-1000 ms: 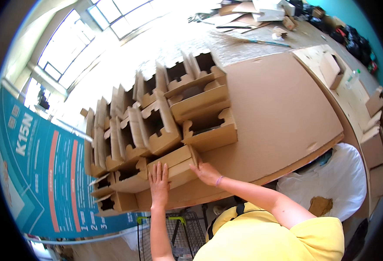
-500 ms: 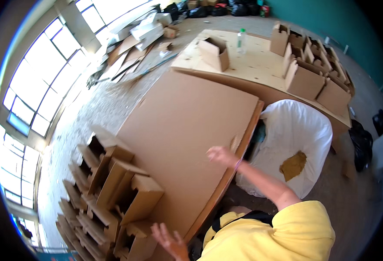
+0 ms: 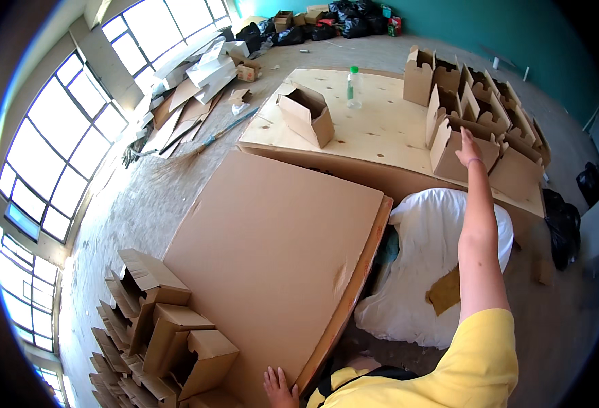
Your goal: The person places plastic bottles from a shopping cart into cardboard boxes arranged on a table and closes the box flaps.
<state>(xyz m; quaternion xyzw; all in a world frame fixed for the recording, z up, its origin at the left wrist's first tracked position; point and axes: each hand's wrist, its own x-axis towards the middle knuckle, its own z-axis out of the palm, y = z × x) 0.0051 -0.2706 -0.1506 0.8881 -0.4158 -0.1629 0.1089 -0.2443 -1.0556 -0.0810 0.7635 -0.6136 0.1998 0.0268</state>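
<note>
My right arm stretches far forward, and my right hand (image 3: 469,147) is at the near side of an open-topped cardboard box (image 3: 454,163). Its fingers point away, extended; whether they touch the box I cannot tell. That box stands at the front of a cluster of similar boxes (image 3: 487,111) on the far wooden board (image 3: 381,139). Low in the picture, my left hand (image 3: 280,389) lies with fingers spread on the near end of a large flat cardboard-topped surface (image 3: 279,238). Left of it, several folded cardboard boxes (image 3: 204,360) are massed together.
A single cardboard box (image 3: 306,115) and a clear green-capped bottle (image 3: 354,90) stand on the far board. Between board and my body is a white cloth-covered container (image 3: 408,272) with a brown patch. A broom (image 3: 201,151) and scrap pile (image 3: 204,78) lie beyond, left.
My right hand has moved from above the cardboard surface out to the far boxes. My left hand has come down flat onto the surface. The whole view has shifted somewhat.
</note>
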